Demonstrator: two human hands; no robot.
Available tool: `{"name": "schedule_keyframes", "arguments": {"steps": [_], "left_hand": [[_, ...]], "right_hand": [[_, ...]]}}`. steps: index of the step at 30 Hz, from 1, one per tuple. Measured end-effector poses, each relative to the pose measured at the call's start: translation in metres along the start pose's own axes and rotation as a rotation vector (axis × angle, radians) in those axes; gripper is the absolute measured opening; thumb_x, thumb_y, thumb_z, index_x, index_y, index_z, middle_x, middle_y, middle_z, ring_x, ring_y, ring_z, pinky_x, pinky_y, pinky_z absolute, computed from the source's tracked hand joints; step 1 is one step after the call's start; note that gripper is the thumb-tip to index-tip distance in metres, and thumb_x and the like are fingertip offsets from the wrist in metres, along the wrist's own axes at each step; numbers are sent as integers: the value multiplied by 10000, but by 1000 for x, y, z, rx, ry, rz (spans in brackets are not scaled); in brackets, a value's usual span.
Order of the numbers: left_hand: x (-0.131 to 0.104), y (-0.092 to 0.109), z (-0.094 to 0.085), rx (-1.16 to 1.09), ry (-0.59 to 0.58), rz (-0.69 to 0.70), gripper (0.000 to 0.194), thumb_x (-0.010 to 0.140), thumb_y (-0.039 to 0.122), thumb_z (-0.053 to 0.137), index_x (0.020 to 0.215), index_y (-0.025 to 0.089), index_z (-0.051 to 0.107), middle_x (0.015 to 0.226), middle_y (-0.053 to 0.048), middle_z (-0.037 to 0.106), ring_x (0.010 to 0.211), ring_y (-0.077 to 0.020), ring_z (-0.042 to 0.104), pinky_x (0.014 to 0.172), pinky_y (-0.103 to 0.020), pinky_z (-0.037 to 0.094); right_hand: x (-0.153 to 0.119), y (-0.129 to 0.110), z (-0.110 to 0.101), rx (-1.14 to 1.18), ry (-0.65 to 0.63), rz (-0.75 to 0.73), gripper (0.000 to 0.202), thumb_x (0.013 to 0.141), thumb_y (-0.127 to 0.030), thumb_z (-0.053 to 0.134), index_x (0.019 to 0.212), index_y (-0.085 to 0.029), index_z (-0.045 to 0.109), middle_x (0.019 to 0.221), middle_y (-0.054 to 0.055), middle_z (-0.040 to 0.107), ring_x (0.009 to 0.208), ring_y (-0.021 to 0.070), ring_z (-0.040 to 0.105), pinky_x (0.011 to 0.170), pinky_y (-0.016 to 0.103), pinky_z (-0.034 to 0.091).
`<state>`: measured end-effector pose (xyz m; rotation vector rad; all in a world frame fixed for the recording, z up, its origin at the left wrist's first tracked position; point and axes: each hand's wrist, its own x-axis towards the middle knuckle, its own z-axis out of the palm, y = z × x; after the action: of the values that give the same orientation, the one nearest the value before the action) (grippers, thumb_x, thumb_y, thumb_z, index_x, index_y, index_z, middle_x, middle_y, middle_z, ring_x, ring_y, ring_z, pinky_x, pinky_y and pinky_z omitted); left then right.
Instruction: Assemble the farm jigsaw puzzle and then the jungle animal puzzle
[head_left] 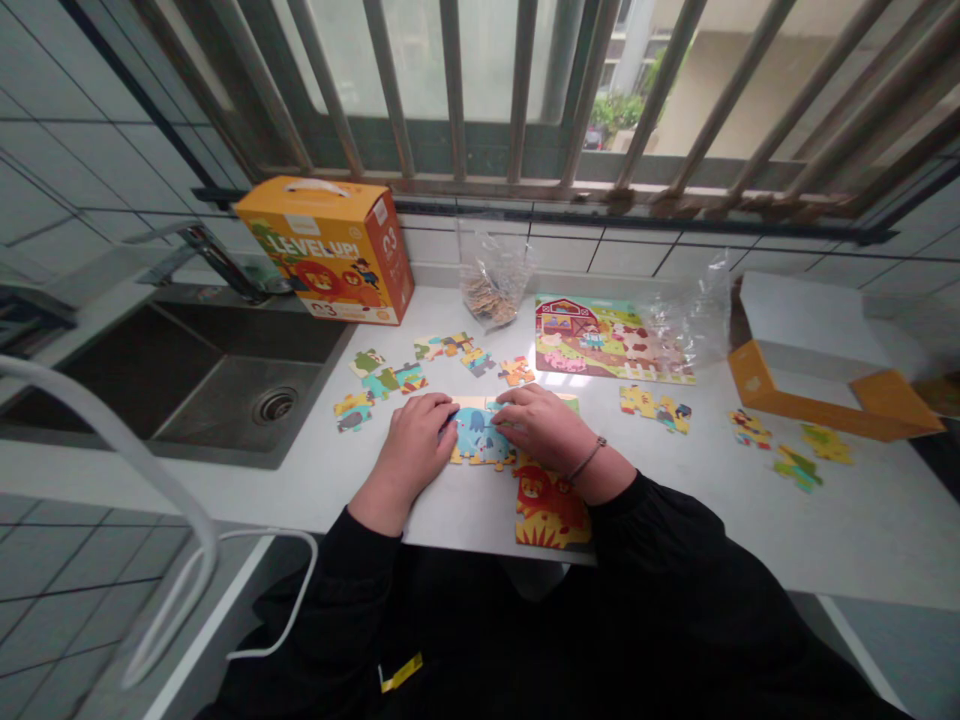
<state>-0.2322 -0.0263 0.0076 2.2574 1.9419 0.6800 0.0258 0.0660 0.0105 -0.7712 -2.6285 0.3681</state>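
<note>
A partly joined jigsaw puzzle lies on the white counter in front of me, with a blue elephant section (474,436) between my hands and a red lion section (551,508) at its lower right. My left hand (416,445) is closed, its fingertips and thumb gripping the left edge of the elephant section. From the other side, my right hand (541,425) has its fingers bent onto a light blue puzzle piece at the elephant's upper right. My right palm and wrist hide part of the puzzle. Loose puzzle pieces (384,380) lie just beyond my left hand.
An orange box (326,255) stands by the sink (262,365). Further back are a clear bag of pieces (491,295) and a farm picture board (592,340) with plastic on it. More pieces (656,408) and an open orange-and-white box (825,380) are at right.
</note>
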Motion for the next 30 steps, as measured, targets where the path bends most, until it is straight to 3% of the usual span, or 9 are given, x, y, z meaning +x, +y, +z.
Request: {"name": "schedule_keyframes", "arguments": {"steps": [7, 15, 20, 25, 30], "left_hand": [[-2, 17, 4, -56, -99, 246, 366, 1090, 302, 617, 1434, 271, 737, 1585, -94, 693, 1480, -307, 621, 1198, -529, 469], [-2, 20, 6, -32, -142, 257, 416, 1105, 347, 627, 1507, 277, 703, 1596, -97, 689, 1465, -315, 640, 1197, -550, 458], [-2, 21, 6, -6, -157, 268, 409, 1114, 341, 612, 1504, 256, 705, 1615, -94, 674, 1475, -326, 626, 1201, -555, 450], [-2, 25, 5, 37, -179, 263, 409, 1112, 342, 603, 1499, 260, 703, 1645, -96, 648, 1485, -327, 609, 1206, -559, 443], [1, 27, 6, 46, -193, 245, 396, 1090, 360, 636, 1463, 252, 713, 1647, -99, 645, 1486, -343, 605, 1215, -577, 440]], "right_hand": [[-3, -7, -3, -59, -49, -31, 179, 1092, -282, 696, 1087, -270, 874, 1229, 86, 791, 1042, 242, 670, 968, 387, 552], [-1, -22, -17, -171, -202, -18, 224, 1106, -290, 661, 990, -230, 843, 1119, 101, 799, 942, 239, 678, 860, 373, 536], [-26, -59, -12, -303, -171, 92, 179, 1063, -275, 708, 1195, -201, 804, 1238, 162, 791, 1078, 327, 697, 898, 451, 581], [-67, -98, 5, -306, -120, 120, 455, 1060, -277, 694, 1487, -120, 680, 1529, 200, 697, 1283, 359, 677, 1076, 521, 591], [-93, -113, 7, -233, -105, 158, 518, 1056, -314, 726, 1524, -108, 649, 1633, 194, 635, 1452, 379, 618, 1210, 571, 534]]}}
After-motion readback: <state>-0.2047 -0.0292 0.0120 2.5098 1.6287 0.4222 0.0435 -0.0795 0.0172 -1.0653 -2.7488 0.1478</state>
